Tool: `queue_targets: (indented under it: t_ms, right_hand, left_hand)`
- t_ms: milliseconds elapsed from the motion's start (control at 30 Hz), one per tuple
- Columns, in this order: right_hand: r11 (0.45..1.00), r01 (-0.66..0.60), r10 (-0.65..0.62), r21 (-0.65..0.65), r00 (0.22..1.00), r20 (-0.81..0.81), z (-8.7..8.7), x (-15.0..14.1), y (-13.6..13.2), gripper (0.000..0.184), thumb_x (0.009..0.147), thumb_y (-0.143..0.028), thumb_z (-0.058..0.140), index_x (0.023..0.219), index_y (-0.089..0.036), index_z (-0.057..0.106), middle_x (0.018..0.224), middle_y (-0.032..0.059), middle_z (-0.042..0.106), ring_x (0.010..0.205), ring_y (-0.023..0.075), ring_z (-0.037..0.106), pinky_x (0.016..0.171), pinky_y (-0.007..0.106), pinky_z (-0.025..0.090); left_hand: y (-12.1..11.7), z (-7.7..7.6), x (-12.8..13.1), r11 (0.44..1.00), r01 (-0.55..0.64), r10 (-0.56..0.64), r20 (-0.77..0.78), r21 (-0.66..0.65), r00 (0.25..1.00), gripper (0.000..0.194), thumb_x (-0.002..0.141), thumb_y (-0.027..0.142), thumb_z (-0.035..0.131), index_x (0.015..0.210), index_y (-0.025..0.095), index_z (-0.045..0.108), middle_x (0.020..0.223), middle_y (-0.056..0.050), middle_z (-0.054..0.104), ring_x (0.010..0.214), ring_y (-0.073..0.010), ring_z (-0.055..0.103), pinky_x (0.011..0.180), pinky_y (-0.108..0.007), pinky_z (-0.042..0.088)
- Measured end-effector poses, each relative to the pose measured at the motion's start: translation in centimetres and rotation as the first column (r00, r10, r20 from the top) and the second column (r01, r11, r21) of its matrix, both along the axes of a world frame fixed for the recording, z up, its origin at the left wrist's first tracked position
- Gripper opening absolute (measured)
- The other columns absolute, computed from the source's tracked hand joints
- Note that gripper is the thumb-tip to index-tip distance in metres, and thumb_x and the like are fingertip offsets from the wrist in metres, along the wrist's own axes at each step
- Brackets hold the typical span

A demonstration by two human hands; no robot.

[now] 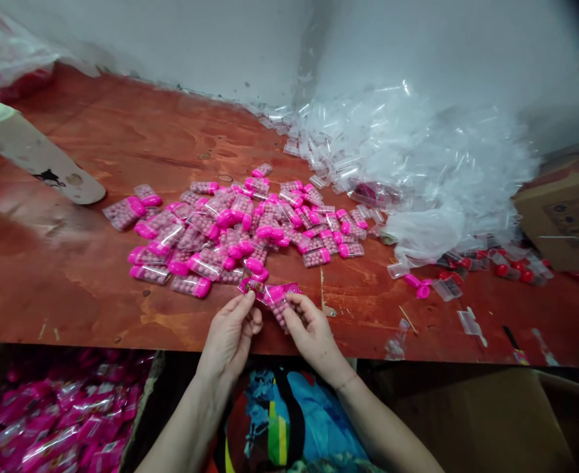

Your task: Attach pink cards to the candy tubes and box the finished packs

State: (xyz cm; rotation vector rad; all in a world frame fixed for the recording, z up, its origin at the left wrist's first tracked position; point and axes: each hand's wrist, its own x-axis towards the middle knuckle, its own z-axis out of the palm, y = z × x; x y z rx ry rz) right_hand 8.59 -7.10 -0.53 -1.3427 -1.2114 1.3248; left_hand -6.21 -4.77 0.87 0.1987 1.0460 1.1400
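Observation:
My left hand (231, 332) and my right hand (313, 332) are both pinched on one small clear packet (273, 299) of pink beads with a printed pink header, held just above the front edge of the red-brown table (72, 263). The left fingers grip its header end, the right fingers its bead-filled end. Right behind the hands lies a pile of pink-capped bead containers (234, 230), several of them in clear sleeves.
A heap of empty clear plastic sleeves (417, 164) covers the back right. Red-capped containers (506, 269) lie at the right, beside a cardboard box (565, 210). A box of finished pink packets (57, 420) sits below the table at left. A pale object (33, 157) lies at far left.

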Motion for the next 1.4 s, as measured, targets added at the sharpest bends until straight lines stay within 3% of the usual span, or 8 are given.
queue_targets:
  t_ms: [200, 467, 600, 733, 900, 967, 1133, 1400]
  right_hand:
    - [0.991, -0.089, 0.080, 0.102, 0.993, 0.086, 0.2, 0.1, -0.5, 0.032, 0.093, -0.026, 0.055, 0.124, -0.023, 0.053, 0.095, 0.0044, 0.068, 0.084, 0.0170, 0.065, 0.081, 0.033, 0.051]
    - [0.975, -0.135, 0.046, -0.178, 0.902, -0.429, -0.5, -0.4, -0.5, 0.046, 0.091, -0.043, 0.057, 0.130, -0.024, 0.042, 0.070, -0.0044, 0.056, 0.047, 0.0081, 0.045, 0.045, 0.020, 0.037]
    - [0.997, -0.076, 0.068, -0.029, 0.973, -0.222, -0.7, -0.3, -0.8, 0.046, 0.093, -0.036, 0.055, 0.135, -0.025, 0.042, 0.084, 0.0011, 0.063, 0.067, 0.0134, 0.059, 0.063, 0.027, 0.050]
    - [0.985, -0.126, 0.121, 0.114, 0.991, 0.049, -0.1, 0.0, -0.9, 0.046, 0.093, -0.031, 0.054, 0.138, -0.026, 0.046, 0.096, 0.0051, 0.065, 0.088, 0.0188, 0.062, 0.085, 0.036, 0.049]
    - [0.970, -0.172, 0.088, -0.172, 0.908, -0.411, 0.6, 0.1, -0.4, 0.054, 0.090, -0.038, 0.057, 0.139, -0.025, 0.042, 0.078, -0.0017, 0.057, 0.057, 0.0100, 0.052, 0.050, 0.021, 0.042]
    - [0.956, -0.214, 0.097, -0.201, 0.877, -0.470, 0.9, 0.1, -0.3, 0.056, 0.087, -0.038, 0.060, 0.139, -0.026, 0.043, 0.076, -0.0028, 0.056, 0.053, 0.0086, 0.048, 0.047, 0.020, 0.039]
    - [0.971, -0.217, 0.174, -0.100, 0.930, -0.324, 1.1, 0.2, -0.6, 0.044, 0.089, -0.029, 0.058, 0.132, -0.026, 0.047, 0.083, -0.0007, 0.063, 0.074, 0.0131, 0.061, 0.073, 0.029, 0.051]
    - [0.987, -0.161, 0.160, 0.030, 0.987, 0.037, 0.0, 0.4, -1.3, 0.026, 0.093, -0.024, 0.053, 0.119, -0.023, 0.056, 0.082, 0.0006, 0.062, 0.076, 0.0146, 0.062, 0.073, 0.029, 0.051]
  left_hand:
    - [-0.4, 0.5, 0.2, 0.994, 0.111, -0.111, -0.020, 0.018, 0.994, 0.029, 0.069, 0.033, 0.082, 0.074, 0.014, 0.061, 0.052, 0.002, 0.056, 0.046, -0.0068, 0.047, 0.043, -0.016, 0.037]
    - [-0.7, 1.0, 0.6, 0.967, 0.255, -0.255, 0.022, 0.008, 0.967, 0.037, 0.072, 0.044, 0.078, 0.062, 0.015, 0.057, 0.042, 0.002, 0.050, 0.041, -0.0075, 0.042, 0.043, -0.019, 0.032]
    - [-1.1, 0.8, 0.9, 0.959, 0.283, -0.282, 0.036, -0.011, 0.959, 0.037, 0.077, 0.045, 0.073, 0.062, 0.014, 0.059, 0.036, 0.004, 0.043, 0.036, -0.0054, 0.034, 0.041, -0.018, 0.026]
    - [-1.5, 0.2, 1.1, 0.969, 0.245, -0.243, 0.080, -0.022, 0.967, 0.031, 0.080, 0.042, 0.072, 0.071, 0.015, 0.061, 0.036, 0.008, 0.041, 0.034, -0.0036, 0.026, 0.042, -0.018, 0.025]
    - [-1.9, 0.1, 0.5, 0.937, 0.344, -0.348, 0.075, 0.053, 0.935, 0.033, 0.085, 0.044, 0.065, 0.072, 0.013, 0.064, 0.039, 0.003, 0.046, 0.037, -0.0057, 0.035, 0.044, -0.019, 0.029]
    - [-2.1, 0.1, 0.3, 0.916, 0.392, -0.399, 0.092, 0.081, 0.913, 0.036, 0.087, 0.046, 0.061, 0.075, 0.013, 0.066, 0.042, 0.001, 0.050, 0.039, -0.0075, 0.041, 0.046, -0.020, 0.033]
    - [-2.3, -0.2, 0.2, 0.917, 0.396, -0.400, 0.123, 0.052, 0.908, 0.035, 0.085, 0.048, 0.063, 0.077, 0.014, 0.066, 0.053, -0.002, 0.058, 0.038, -0.0064, 0.039, 0.041, -0.021, 0.027]
    - [-2.1, -0.6, 0.3, 0.931, 0.362, -0.364, 0.110, 0.037, 0.925, 0.039, 0.085, 0.046, 0.065, 0.064, 0.014, 0.062, 0.042, 0.001, 0.048, 0.043, -0.0083, 0.042, 0.050, -0.021, 0.034]
